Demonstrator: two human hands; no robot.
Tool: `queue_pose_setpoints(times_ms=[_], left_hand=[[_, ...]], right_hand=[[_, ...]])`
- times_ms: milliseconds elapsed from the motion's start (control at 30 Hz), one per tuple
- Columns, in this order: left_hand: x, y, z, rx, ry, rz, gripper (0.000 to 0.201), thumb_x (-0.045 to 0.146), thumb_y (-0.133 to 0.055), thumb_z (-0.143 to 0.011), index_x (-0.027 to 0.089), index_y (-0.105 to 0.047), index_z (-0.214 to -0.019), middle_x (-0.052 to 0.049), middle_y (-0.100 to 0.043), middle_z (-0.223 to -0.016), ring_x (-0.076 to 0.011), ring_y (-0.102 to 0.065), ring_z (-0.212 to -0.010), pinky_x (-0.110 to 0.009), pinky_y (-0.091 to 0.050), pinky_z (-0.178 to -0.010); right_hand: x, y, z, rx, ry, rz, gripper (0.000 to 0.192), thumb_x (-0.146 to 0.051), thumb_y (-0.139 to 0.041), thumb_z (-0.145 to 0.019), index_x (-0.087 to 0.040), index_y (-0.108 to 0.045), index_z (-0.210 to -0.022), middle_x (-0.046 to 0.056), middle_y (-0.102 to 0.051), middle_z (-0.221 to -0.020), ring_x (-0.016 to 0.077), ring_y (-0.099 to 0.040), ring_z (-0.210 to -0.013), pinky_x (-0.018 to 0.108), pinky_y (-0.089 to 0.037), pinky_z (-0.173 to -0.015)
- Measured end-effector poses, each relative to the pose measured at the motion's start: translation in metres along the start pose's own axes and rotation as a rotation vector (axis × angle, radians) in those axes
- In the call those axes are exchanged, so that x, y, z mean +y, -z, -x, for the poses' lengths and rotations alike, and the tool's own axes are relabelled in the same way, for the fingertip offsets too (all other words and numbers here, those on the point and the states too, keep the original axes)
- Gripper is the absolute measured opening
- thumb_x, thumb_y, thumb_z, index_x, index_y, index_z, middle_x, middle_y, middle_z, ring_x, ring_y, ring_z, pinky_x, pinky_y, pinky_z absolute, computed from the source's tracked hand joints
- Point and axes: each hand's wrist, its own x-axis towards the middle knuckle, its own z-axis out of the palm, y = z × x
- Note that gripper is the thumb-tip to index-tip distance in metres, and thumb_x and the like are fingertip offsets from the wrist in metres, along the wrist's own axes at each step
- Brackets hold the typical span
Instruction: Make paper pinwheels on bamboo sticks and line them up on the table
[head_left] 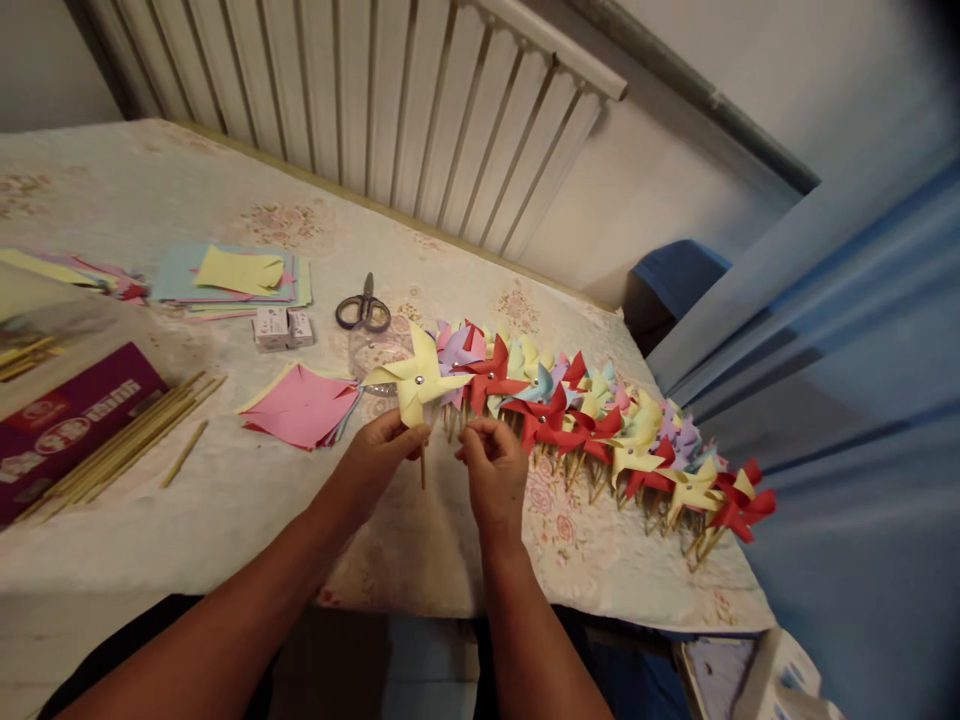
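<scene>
Fingers of the left hand (382,445): closed around the thin wooden stick (422,467) of a yellow pinwheel (416,382), just under its paper head; the stick is held roughly upright.
Fingers of the right hand (491,462): curled inward beside the stick, close to the left hand; whether anything is pinched in them cannot be told.
Yellow pinwheel: held a little above the desk (247,500), in front of both hands, a small silver pin seen at its centre.
Row of pinwheels (600,420): laid overlapping on the desk to the right of the hands, in red, yellow, lilac, pink and pale blue, the sticks pointed toward the near edge; the row is run out to the right-hand corner.
Pink paper squares (300,405): stacked flat just left of the left hand.
Scissors (364,308): laid shut beyond the held pinwheel.
Small boxes (283,326): two, set side by side left of the scissors.
Coloured paper stack (232,277): placed farther back, a yellow sheet on top.
Wooden sticks (127,440): gathered in a loose bundle at the left, next to a purple box (67,420).
Desk: covered by a pale flowered cloth.
</scene>
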Motion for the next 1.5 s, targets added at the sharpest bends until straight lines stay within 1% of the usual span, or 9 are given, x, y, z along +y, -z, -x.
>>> queue_pose_setpoints(times_ms=[133, 233, 500, 700, 967, 1100, 1267, 1400, 1500], left_hand=[[-0.004, 0.005, -0.003, 0.058, -0.021, 0.0, 0.026, 0.04, -0.067, -0.079, 0.018, -0.056, -0.071, 0.004, -0.051, -0.065, -0.0126, -0.045, -0.065, -0.026, -0.036, -0.063], [-0.005, 0.007, -0.004, 0.077, -0.025, -0.026, 0.026, 0.04, -0.066, -0.08, 0.018, -0.055, -0.073, 0.004, -0.051, -0.065, -0.0126, -0.045, -0.065, -0.026, -0.036, -0.064], [0.002, 0.004, 0.0, 0.055, 0.015, 0.012, 0.025, 0.041, -0.065, -0.077, 0.018, -0.055, -0.071, 0.004, -0.051, -0.063, -0.013, -0.048, -0.061, -0.026, -0.038, -0.061], [0.007, 0.002, 0.002, 0.032, 0.023, 0.023, 0.023, 0.039, -0.065, -0.076, 0.018, -0.057, -0.074, 0.005, -0.052, -0.063, -0.0123, -0.048, -0.059, -0.025, -0.038, -0.057], [0.012, 0.003, 0.002, -0.01, 0.011, 0.078, 0.021, 0.035, -0.071, -0.071, 0.018, -0.062, -0.08, 0.003, -0.057, -0.069, -0.014, -0.051, -0.065, -0.025, -0.04, -0.062], [0.01, 0.008, -0.001, -0.049, 0.004, 0.133, 0.023, 0.031, -0.076, -0.068, 0.018, -0.064, -0.082, 0.002, -0.06, -0.072, -0.0141, -0.054, -0.068, -0.025, -0.041, -0.065], [0.009, 0.016, -0.003, -0.021, -0.007, 0.273, 0.027, 0.034, -0.076, -0.071, 0.016, -0.069, -0.089, 0.0, -0.063, -0.078, -0.0116, -0.052, -0.067, -0.025, -0.042, -0.066], [0.013, 0.019, -0.003, -0.012, 0.008, 0.425, 0.036, 0.04, -0.08, -0.069, 0.014, -0.069, -0.09, -0.002, -0.063, -0.079, -0.0107, -0.052, -0.065, -0.024, -0.043, -0.063], [0.014, 0.02, -0.004, -0.028, 0.017, 0.453, 0.035, 0.038, -0.081, -0.068, 0.013, -0.069, -0.09, -0.001, -0.061, -0.076, -0.0103, -0.052, -0.065, -0.023, -0.043, -0.062]], right_hand=[[0.001, -0.009, 0.004, -0.129, -0.106, -0.015, 0.009, -0.028, -0.065, -0.075, -0.019, -0.064, -0.077, -0.005, -0.058, -0.059, 0.0096, -0.053, -0.049, 0.021, -0.044, -0.047], [0.004, -0.014, 0.007, -0.217, -0.192, -0.058, 0.013, -0.029, -0.07, -0.07, -0.019, -0.065, -0.079, -0.006, -0.058, -0.058, 0.0085, -0.049, -0.045, 0.02, -0.043, -0.042], [0.006, -0.022, 0.014, -0.288, -0.27, -0.133, 0.015, -0.025, -0.071, -0.068, -0.018, -0.065, -0.08, -0.006, -0.06, -0.058, 0.0077, -0.048, -0.045, 0.017, -0.042, -0.039], [0.005, -0.025, 0.015, -0.294, -0.299, -0.163, 0.021, -0.025, -0.072, -0.066, -0.018, -0.064, -0.083, -0.006, -0.062, -0.06, 0.0077, -0.05, -0.046, 0.017, -0.042, -0.039], [0.009, -0.023, 0.014, -0.28, -0.255, -0.123, 0.01, -0.022, -0.066, -0.068, -0.018, -0.064, -0.077, -0.006, -0.06, -0.062, 0.0068, -0.049, -0.046, 0.018, -0.044, -0.042], [0.012, -0.02, 0.01, -0.274, -0.248, -0.116, 0.011, -0.023, -0.066, -0.068, -0.018, -0.065, -0.078, -0.007, -0.059, -0.06, 0.0067, -0.049, -0.046, 0.017, -0.043, -0.042], [0.014, -0.017, 0.007, -0.252, -0.26, -0.094, 0.013, -0.024, -0.067, -0.067, -0.017, -0.065, -0.078, -0.008, -0.056, -0.056, 0.0065, -0.046, -0.044, 0.018, -0.043, -0.042], [0.015, -0.017, 0.006, -0.251, -0.247, -0.076, 0.012, -0.024, -0.066, -0.067, -0.018, -0.066, -0.078, -0.008, -0.055, -0.053, 0.0071, -0.045, -0.043, 0.018, -0.041, -0.042], [0.017, -0.018, 0.007, -0.27, -0.23, -0.068, 0.012, -0.024, -0.065, -0.068, -0.018, -0.066, -0.078, -0.006, -0.059, -0.057, 0.0075, -0.047, -0.045, 0.018, -0.041, -0.042]])
